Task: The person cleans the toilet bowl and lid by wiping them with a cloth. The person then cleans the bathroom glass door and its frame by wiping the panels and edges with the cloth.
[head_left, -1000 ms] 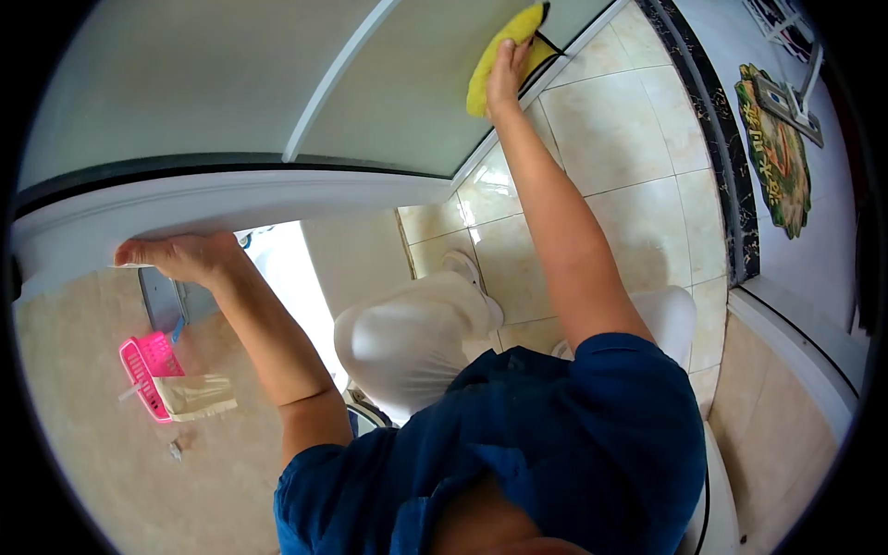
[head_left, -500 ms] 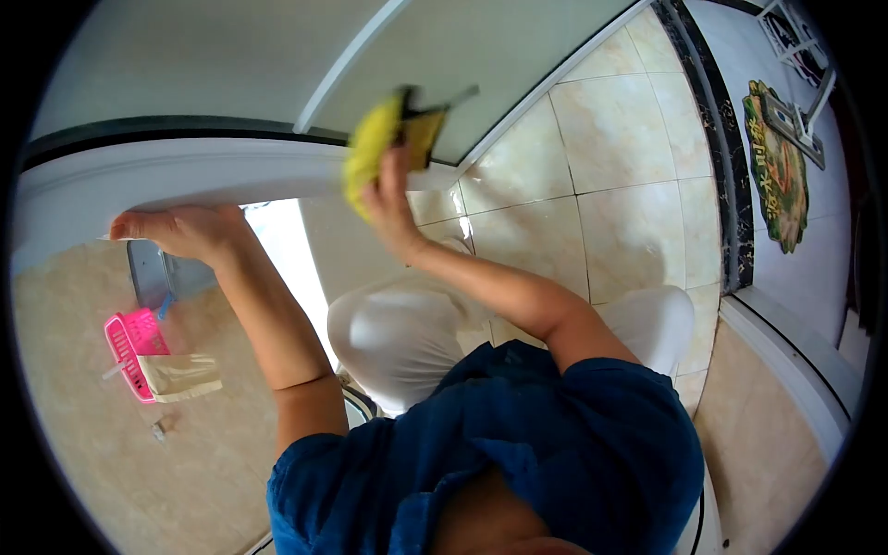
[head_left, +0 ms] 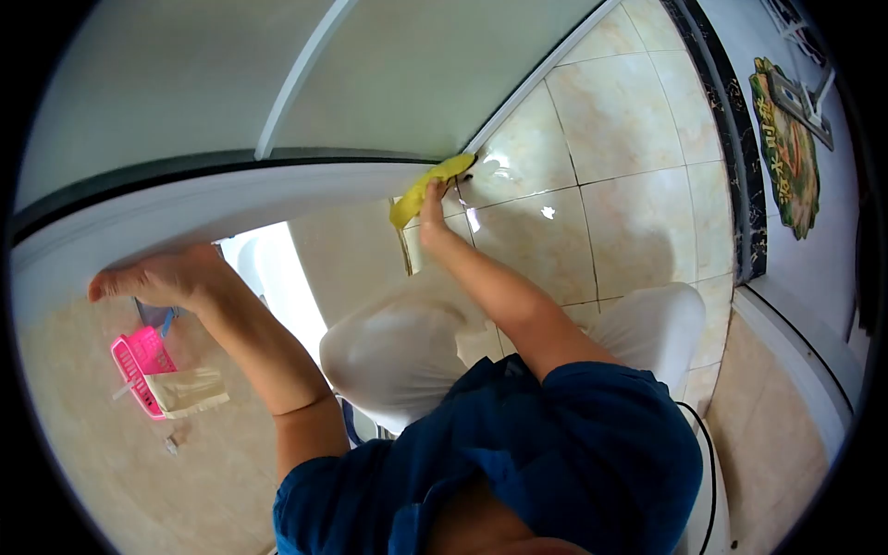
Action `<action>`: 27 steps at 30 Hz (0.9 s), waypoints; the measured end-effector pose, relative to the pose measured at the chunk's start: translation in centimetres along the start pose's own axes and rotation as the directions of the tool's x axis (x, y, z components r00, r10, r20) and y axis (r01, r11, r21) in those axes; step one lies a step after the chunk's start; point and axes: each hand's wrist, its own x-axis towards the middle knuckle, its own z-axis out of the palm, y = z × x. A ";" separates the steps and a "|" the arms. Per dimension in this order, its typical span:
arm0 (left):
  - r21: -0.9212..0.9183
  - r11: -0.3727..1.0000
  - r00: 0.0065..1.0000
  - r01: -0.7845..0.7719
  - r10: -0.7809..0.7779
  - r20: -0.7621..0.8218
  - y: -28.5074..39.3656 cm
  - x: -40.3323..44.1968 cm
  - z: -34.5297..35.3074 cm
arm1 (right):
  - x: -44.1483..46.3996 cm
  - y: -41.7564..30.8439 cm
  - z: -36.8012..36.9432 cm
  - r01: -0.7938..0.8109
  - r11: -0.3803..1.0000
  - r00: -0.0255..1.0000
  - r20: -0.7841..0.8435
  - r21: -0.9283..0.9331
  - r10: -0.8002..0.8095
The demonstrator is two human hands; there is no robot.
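Observation:
My left hand [head_left: 166, 277] grips the white edge of a door [head_left: 277, 190] with frosted glass panels. Its thumb lies along the edge, and the other fingers are largely hidden. My right hand [head_left: 431, 220] is closed round a yellow scrubber [head_left: 414, 202], which touches the lower corner of the door near the floor. The scrubber is partly covered by the fingers, and its exact make is unclear.
Shiny wet patches lie on the tiled floor [head_left: 638, 227]. A pink basket [head_left: 139, 365] hangs on the wall at left. A dark threshold strip [head_left: 726, 139] and a patterned mat [head_left: 786, 153] are at right.
My right hand has moved the yellow scrubber from over the door's face down to its lower corner by the floor. My left hand stays on the door edge while the view shifts slightly.

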 end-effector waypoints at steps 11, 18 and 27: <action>0.020 1.000 1.000 -0.016 0.016 -0.007 -0.9 0.7 0.3 | 13.0 -9.8 -1.7 -0.118 0.883 0.990 -0.022 0.455 0.143; 0.059 0.998 0.998 0.016 -0.013 -0.056 -1.9 1.2 0.2 | 20.8 -32.0 -2.6 0.261 0.934 0.941 0.151 0.245 -0.302; 0.024 0.997 0.989 0.073 -0.070 -0.131 -2.3 1.4 0.3 | 16.3 -22.2 -1.4 0.323 0.945 0.946 0.022 0.042 -0.324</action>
